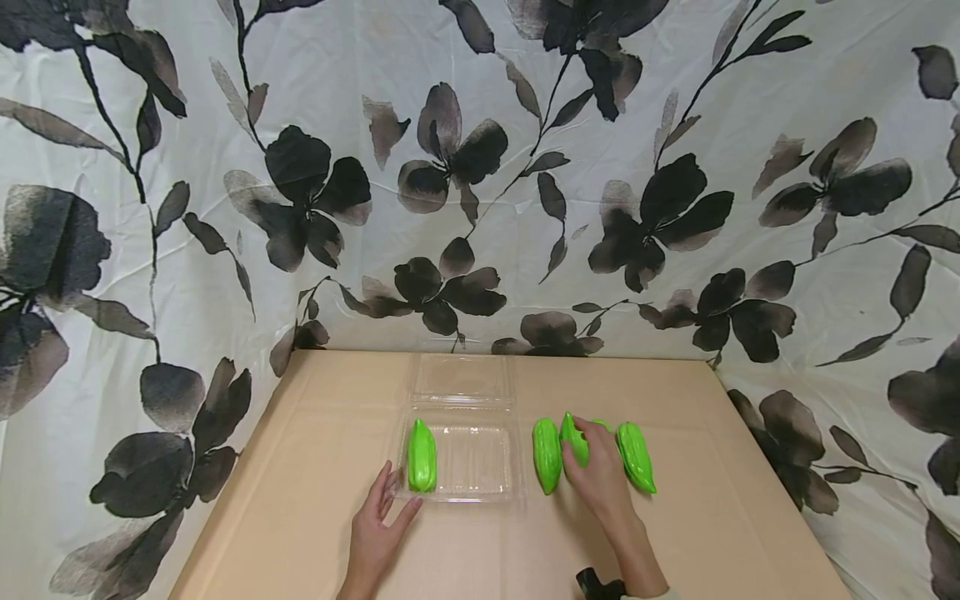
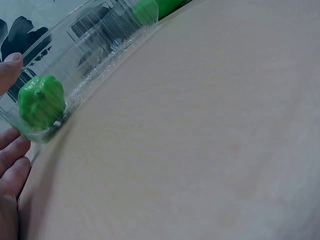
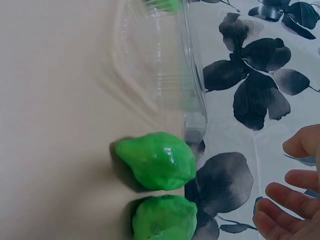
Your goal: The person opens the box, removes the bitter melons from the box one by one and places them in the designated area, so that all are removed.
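Observation:
A clear plastic clamshell box lies with its lid folded back, and one green bitter gourd is in its left end. My left hand rests at the box's near left corner, thumb along the front and fingers by the side. Right of the box, several more gourds lie in a row. My right hand is over the middle of that row, nearest a tilted gourd. In the right wrist view its fingers are spread, with nothing between them. Another gourd is mostly hidden behind this hand.
The row's left gourd and right gourd lie on the tan board. The transparent lid extends toward the back edge. Flower-printed cloth hangs behind and around the board.

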{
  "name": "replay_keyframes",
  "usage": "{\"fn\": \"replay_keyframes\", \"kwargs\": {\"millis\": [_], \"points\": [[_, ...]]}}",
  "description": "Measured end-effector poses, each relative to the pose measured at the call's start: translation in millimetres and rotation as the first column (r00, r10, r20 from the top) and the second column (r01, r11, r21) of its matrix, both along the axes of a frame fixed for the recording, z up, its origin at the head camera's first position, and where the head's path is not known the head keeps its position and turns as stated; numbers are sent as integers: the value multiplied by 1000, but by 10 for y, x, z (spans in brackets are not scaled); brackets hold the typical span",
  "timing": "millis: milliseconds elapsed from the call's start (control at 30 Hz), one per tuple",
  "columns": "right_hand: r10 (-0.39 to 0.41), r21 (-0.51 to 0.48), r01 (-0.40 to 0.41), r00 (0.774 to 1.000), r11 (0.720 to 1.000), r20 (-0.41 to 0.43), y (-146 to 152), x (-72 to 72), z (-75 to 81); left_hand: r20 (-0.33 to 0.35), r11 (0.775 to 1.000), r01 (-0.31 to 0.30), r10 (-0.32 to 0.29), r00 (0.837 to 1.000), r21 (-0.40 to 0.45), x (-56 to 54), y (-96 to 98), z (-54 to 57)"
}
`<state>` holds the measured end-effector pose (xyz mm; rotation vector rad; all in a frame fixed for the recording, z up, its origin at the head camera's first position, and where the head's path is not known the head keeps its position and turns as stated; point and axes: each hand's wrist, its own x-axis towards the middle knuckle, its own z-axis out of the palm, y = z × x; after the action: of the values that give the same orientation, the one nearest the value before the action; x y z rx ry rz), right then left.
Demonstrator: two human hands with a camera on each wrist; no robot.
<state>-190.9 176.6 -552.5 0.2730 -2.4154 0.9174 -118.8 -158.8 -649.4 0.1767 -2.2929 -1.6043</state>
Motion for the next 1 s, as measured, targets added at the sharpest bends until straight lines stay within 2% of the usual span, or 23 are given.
{"fn": "replay_keyframes", "kwargs": {"millis": [267,533,767,1000], "points": [[1,26,-1,1000,1000,2,-100,20,-16,-5,999,-14,13,1000,-45,5,-2,3],[21,21,-21,1000,1000,3,-210,52,-12,-18,1000,-16,15,1000,-27,8,-9,7],[38,27,-37,998,999,-41,-291,60,-36,10,1000,1,-1,1000,13,23,-11,28],[53,31,-53,998,998,-20,-350,76,-29,52,1000,2,-2,999,2,23,-16,39]]}}
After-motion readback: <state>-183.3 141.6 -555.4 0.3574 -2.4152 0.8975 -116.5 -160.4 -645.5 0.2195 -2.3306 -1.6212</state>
